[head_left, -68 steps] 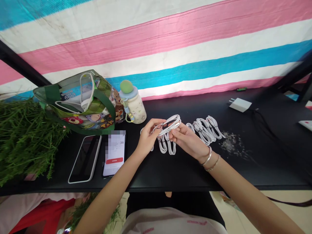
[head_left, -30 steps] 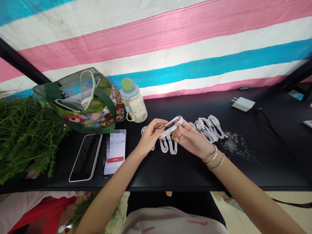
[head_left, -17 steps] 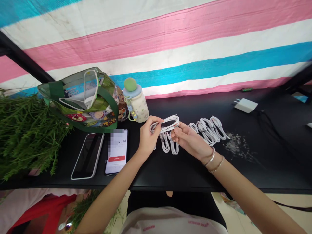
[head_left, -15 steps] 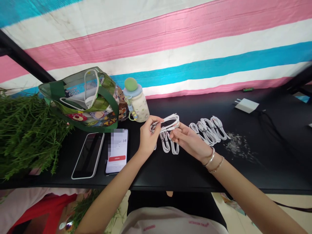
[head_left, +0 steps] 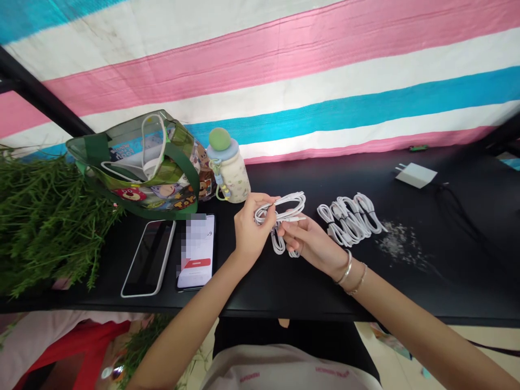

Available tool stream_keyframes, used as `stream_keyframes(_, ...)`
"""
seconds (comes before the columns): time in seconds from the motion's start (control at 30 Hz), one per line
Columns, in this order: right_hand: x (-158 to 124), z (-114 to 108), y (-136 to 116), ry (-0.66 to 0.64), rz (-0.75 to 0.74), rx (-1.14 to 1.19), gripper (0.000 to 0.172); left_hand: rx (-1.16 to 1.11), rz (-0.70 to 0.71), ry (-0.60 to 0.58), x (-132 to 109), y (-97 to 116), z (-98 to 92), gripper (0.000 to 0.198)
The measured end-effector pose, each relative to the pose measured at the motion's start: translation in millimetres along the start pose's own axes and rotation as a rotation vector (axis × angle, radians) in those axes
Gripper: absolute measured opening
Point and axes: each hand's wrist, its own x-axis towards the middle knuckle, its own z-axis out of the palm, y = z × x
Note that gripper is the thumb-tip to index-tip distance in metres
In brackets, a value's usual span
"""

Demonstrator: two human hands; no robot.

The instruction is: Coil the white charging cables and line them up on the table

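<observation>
A coiled white cable (head_left: 289,203) is held above the black table (head_left: 284,281) between both hands. My left hand (head_left: 251,229) pinches the coil's left end with closed fingers. My right hand (head_left: 306,239) grips the cable's plug end just below the coil, fingers closed. More white cable bundles (head_left: 280,245) lie on the table right under the hands. A row of several coiled white cables (head_left: 350,218) lies just to the right.
Two phones (head_left: 149,257) (head_left: 197,249) lie flat at the left, in front of a green printed bag (head_left: 142,165) and a small cream bottle (head_left: 228,174). Green plants (head_left: 40,216) fill the far left. A white charger (head_left: 416,175) and crumbs (head_left: 396,246) sit at the right.
The coil was turned and worked between my hands. My right hand slid lower, from the coil's right end to the plug end beneath it. The view drifted slightly.
</observation>
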Motion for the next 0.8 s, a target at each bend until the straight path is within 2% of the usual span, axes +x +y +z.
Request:
stream_keyframes(0.17, 1.1, -1.8, -0.2, -0.078, 0.073, 0.081, 0.030, 0.062, 0.130, -0.067, 0.8, 0.0, -1.8, 0.019)
stream_keyframes(0.53, 2.6, -5.1, -1.9, -0.007, 0.047, 0.143, 0.024, 0.130, 0.295, -0.173, 2.2, -1.1, -5.8, 0.023)
stream_keyframes(0.8, 3.4, -4.9, -2.1, -0.035, 0.040, 0.153, 0.026, 0.119, 0.354, -0.155, 3.0, -0.9, -5.3, 0.017)
